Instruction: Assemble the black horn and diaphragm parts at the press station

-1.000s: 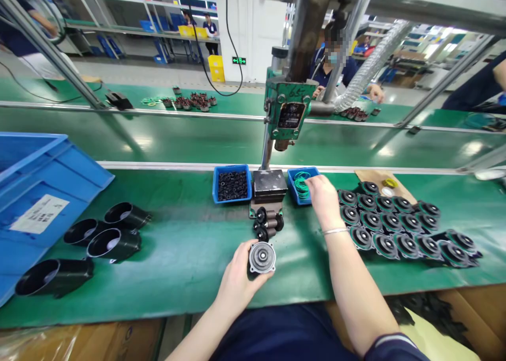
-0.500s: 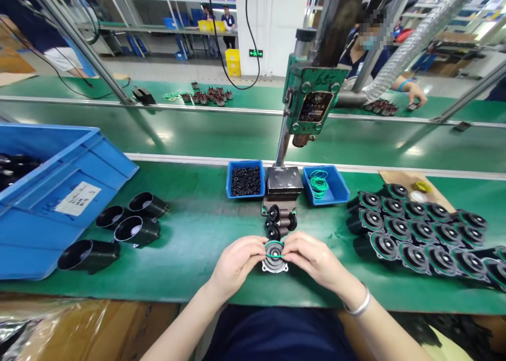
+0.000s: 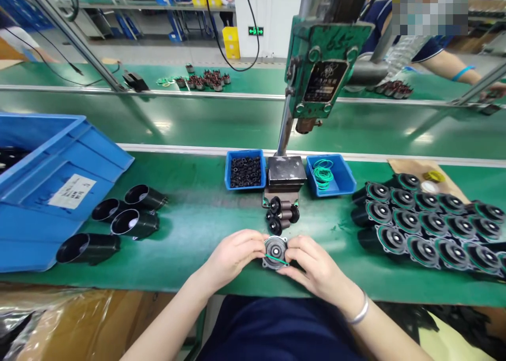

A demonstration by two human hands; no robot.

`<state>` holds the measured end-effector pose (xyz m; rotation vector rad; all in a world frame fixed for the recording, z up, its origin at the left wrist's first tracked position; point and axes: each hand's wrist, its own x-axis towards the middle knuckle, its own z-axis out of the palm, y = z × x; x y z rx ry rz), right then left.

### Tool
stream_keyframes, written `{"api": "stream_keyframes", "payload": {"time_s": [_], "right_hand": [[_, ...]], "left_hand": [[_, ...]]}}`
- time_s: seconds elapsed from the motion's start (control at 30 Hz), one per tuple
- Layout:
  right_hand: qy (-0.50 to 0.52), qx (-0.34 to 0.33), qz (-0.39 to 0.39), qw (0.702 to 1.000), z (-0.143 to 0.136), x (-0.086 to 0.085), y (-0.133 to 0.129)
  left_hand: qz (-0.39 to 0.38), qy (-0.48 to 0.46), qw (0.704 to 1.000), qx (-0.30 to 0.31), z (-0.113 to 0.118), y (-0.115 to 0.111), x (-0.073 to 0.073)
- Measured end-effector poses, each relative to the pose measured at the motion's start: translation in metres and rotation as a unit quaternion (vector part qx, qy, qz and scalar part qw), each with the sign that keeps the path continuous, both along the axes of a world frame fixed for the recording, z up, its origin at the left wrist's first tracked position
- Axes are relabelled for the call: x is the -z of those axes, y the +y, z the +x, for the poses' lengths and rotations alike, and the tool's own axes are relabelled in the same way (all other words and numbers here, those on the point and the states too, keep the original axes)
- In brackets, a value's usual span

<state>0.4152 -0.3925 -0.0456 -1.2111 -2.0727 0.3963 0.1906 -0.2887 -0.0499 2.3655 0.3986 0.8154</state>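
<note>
A round metal-rimmed housing (image 3: 275,251) with grey rings and a pale centre stands on the green bench in front of me. Across its lower part lies a green ring (image 3: 275,259), stretched nearly straight. My left hand (image 3: 241,249) pinches the ring's left end at the housing's edge. At the right edge, my right hand (image 3: 310,261) has its fingers around the housing's side, near the ring's right end; its fingertips are partly hidden. Several black-and-brown rotor parts (image 3: 282,213) lie just beyond the housing, before the press base (image 3: 286,172).
Blue trays hold black rings (image 3: 245,184) and green rings (image 3: 343,176). A green press head (image 3: 320,81) hangs above. Rows of black housings (image 3: 429,250) stand right. Left are black cylinders (image 3: 136,222) and a large blue bin (image 3: 31,213). A person's arm (image 3: 446,66) reaches across the far bench.
The green ring has gone from level across the middle to slanting over the lower part. My right fingers have moved down the housing's side. The view has shifted, and the other person's arm reaches further right.
</note>
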Motion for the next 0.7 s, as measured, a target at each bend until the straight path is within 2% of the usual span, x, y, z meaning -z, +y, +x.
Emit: {"api": "stream_keyframes", "payload": {"time_s": [0.17, 0.27, 0.33, 0.43, 0.5, 0.6, 0.7], "right_hand": [[-0.022, 0.012, 0.047, 0.999, -0.008, 0.005, -0.010], [-0.028, 0.007, 0.066, 0.997, -0.009, 0.012, -0.017], [0.010, 0.035, 0.066, 0.997, -0.008, 0.012, -0.018], [0.053, 0.086, 0.042, 0.994, -0.007, 0.001, -0.014], [0.016, 0.058, 0.015, 0.998, -0.009, -0.009, -0.010], [-0.065, -0.004, -0.032, 0.997, -0.013, -0.020, -0.012], [-0.173, -0.001, -0.069, 0.982, -0.013, -0.028, -0.021]], "left_hand": [[-0.035, 0.053, 0.998, 0.029, -0.009, -0.006, -0.010], [-0.026, 0.079, 0.996, 0.043, -0.017, -0.018, -0.007], [-0.040, 0.055, 0.998, 0.011, -0.019, -0.027, 0.000], [-0.091, 0.023, 0.992, -0.087, -0.012, -0.039, 0.014], [-0.102, 0.023, 0.987, -0.118, -0.003, -0.045, 0.023], [-0.081, 0.017, 0.991, -0.103, 0.010, -0.053, 0.037], [-0.048, 0.031, 0.995, -0.077, 0.018, -0.060, 0.048]]}}
